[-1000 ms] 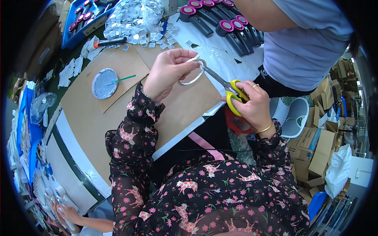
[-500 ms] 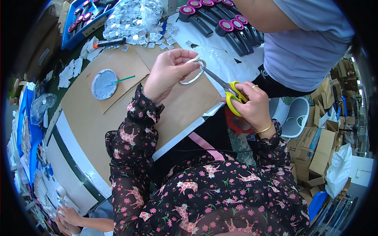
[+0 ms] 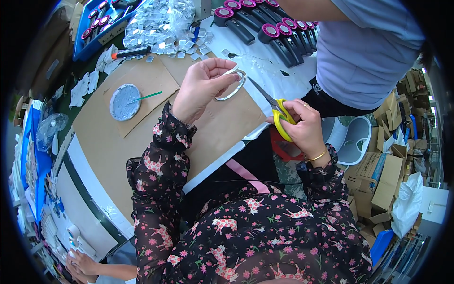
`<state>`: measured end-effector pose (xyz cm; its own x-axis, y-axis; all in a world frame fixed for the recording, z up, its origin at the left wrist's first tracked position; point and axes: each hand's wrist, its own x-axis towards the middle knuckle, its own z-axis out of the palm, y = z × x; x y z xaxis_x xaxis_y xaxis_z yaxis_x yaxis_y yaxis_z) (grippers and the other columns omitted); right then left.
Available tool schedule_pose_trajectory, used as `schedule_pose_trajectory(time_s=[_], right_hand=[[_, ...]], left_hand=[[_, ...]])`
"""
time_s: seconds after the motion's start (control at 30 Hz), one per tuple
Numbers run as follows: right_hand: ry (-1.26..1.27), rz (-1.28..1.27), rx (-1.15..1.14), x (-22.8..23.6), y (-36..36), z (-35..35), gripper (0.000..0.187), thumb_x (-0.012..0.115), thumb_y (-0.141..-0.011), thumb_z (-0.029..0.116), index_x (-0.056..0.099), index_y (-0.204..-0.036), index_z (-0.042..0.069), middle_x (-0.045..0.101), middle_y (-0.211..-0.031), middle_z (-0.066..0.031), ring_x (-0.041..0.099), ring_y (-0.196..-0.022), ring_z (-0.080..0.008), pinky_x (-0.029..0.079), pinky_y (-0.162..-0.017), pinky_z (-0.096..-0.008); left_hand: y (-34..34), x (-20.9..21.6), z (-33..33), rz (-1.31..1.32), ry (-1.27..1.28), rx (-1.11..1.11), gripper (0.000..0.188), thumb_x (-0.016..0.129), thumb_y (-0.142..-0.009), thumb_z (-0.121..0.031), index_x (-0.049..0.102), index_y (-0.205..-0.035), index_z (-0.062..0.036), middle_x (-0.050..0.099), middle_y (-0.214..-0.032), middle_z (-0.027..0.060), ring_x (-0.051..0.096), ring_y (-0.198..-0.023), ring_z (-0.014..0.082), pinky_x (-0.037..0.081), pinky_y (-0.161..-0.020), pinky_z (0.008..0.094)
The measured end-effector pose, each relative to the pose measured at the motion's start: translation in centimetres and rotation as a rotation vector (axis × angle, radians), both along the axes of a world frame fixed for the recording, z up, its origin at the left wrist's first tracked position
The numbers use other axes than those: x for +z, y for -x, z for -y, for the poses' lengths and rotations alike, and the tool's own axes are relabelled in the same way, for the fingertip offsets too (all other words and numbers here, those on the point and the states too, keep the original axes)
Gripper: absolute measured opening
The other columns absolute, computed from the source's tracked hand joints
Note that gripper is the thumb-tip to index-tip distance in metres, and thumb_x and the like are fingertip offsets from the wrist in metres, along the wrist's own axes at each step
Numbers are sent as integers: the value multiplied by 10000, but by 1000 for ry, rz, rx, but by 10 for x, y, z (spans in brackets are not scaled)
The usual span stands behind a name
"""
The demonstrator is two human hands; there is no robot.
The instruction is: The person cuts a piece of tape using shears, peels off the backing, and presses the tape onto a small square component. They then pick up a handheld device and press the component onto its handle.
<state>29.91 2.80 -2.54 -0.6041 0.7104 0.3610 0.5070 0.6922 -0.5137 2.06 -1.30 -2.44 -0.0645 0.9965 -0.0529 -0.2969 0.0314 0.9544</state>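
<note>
My left hand (image 3: 197,89) pinches a thin white-and-silver ring (image 3: 229,98) between thumb and fingers, above the brown cardboard (image 3: 217,137) on the table. In my right hand (image 3: 308,130) is a pair of scissors (image 3: 282,124) with yellow handles, my fingers in the loops. The dark blades point up and left, their tips just right of the ring and a little apart from it. The blades look almost closed together.
A round pad with grey paste (image 3: 125,109) and a green stick (image 3: 152,94) lie at left. Small clear squares (image 3: 163,23), an orange-ended tool (image 3: 132,52), a blue crate (image 3: 101,40) and black-and-pink devices (image 3: 241,31) lie beyond. A co-worker (image 3: 364,61) stands at right.
The scissors have drawn slightly away from the ring, leaving a small gap. My left hand and the ring have hardly moved.
</note>
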Motion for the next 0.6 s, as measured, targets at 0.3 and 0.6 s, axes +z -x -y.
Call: schedule_pose_trajectory(time_s=[0.3, 0.6], right_hand=[[154, -16, -24, 5, 7, 6, 265, 836, -785, 81, 701, -986, -26, 683, -872, -54, 624, -686, -79, 489, -609, -218], [142, -21, 10, 4, 7, 5, 277, 834, -779, 74, 686, -986, -35, 680, -879, -69, 642, -704, -114, 506, -634, -236]], left_hand=[[-2, 3, 1, 27, -20, 12, 368, 759, -893, -79, 598, -1193, 59, 706, -964, 45, 599, -738, 29, 427, -587, 161], [-1, 2, 1, 22, -16, 9, 340, 742, -901, -67, 604, -1189, 49, 706, -969, 29, 603, -751, 25, 422, -582, 160]])
